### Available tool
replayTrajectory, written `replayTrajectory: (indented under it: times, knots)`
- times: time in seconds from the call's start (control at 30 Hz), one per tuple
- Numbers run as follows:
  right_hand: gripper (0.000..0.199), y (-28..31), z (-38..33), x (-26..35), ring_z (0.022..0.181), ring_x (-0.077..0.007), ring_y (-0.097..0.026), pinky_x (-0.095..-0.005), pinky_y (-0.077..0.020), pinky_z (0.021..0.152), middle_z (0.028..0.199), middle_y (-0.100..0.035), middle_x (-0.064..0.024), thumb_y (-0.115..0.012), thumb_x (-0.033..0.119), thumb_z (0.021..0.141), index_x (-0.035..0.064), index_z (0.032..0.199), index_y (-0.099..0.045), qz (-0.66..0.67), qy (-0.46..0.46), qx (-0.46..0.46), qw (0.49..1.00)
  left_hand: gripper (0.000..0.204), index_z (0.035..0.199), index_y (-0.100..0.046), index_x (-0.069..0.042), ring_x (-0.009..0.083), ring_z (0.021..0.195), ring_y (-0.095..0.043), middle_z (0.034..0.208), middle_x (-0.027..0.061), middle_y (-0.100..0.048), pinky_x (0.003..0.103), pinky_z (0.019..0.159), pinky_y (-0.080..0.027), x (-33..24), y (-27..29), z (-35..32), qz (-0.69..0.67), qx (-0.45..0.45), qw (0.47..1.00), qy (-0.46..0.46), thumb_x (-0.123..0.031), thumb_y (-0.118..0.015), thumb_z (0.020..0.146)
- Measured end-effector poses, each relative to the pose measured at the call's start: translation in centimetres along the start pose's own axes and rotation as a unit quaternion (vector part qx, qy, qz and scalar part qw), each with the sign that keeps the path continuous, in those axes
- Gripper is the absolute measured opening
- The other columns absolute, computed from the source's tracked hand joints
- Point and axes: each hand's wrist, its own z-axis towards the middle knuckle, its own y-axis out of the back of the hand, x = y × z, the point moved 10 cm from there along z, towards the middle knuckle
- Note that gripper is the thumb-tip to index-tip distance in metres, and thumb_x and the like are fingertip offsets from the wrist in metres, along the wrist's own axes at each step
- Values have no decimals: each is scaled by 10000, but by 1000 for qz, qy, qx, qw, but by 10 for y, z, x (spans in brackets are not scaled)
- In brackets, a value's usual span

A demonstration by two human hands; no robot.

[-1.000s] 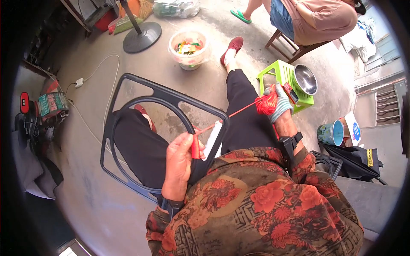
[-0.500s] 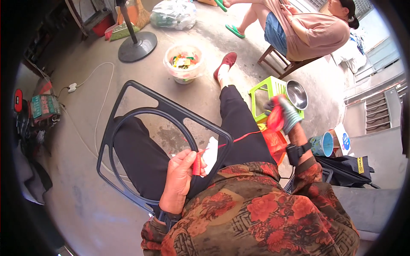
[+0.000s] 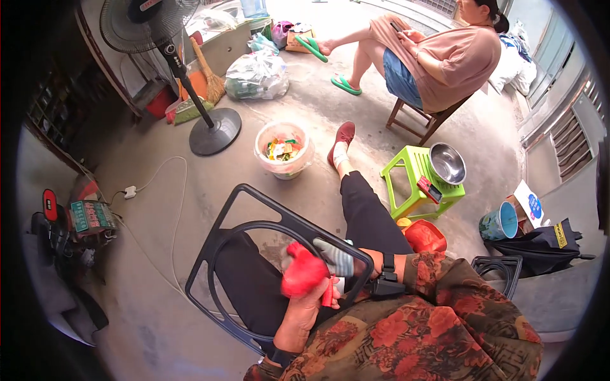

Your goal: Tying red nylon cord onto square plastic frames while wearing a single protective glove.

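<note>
A black plastic frame (image 3: 297,214), squarish with a round ring inside, lies tilted across my lap. My bare left hand (image 3: 304,312) is closed on the ring, where a short stretch is wound with red strip (image 3: 328,294). My right hand (image 3: 335,255), in a grey striped glove, has come through the frame beside the ring. It grips a loose bundle of red strip (image 3: 305,272), slightly blurred, just above my left hand. The bundle covers part of the ring and the fingers of both hands. Something white shows behind the red winding.
To the right is a green stool (image 3: 416,166) carrying a metal bowl (image 3: 447,163) and a small red-and-black packet. A red bag (image 3: 426,236) lies below it. Ahead stand a bucket of scraps (image 3: 284,152) and a fan (image 3: 213,130). Someone sits on a chair (image 3: 422,120). A white cable crosses the floor.
My right hand has swung from the stool's side in to the ring, bringing the red bundle to my left hand. The stretched strip between them no longer shows. The view has tipped upward.
</note>
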Motion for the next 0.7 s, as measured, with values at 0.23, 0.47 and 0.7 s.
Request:
replayTrajectory:
  times: [0.23,0.47,0.7]
  knots:
    - [652,-69,-6,42,743,-201,-632,-303,-532,670,861,-640,-90,-477,503,902,0,1314,-428,-40,23,-253,966,260,953,-606,29,156,589,-604,762,101,-635,298,559,-548,-7,8,2,25,-12,999,-45,-226,-578,909]
    - [381,-36,-20,67,690,-122,-587,-293,-503,654,872,-650,-59,-705,133,723,12,1065,-590,-469,-150,-324,808,240,922,-592,31,137,579,-605,742,111,-638,277,559,-546,-11,20,-8,50,-60,994,-72,-207,-562,919]
    - [288,-16,-78,82,650,-112,-563,-262,-482,596,802,-635,-26,-641,242,834,33,1030,-613,-516,-16,-454,726,238,903,-577,15,136,557,-585,729,100,-630,282,541,-519,-24,30,0,47,-55,992,-99,-220,-546,928]
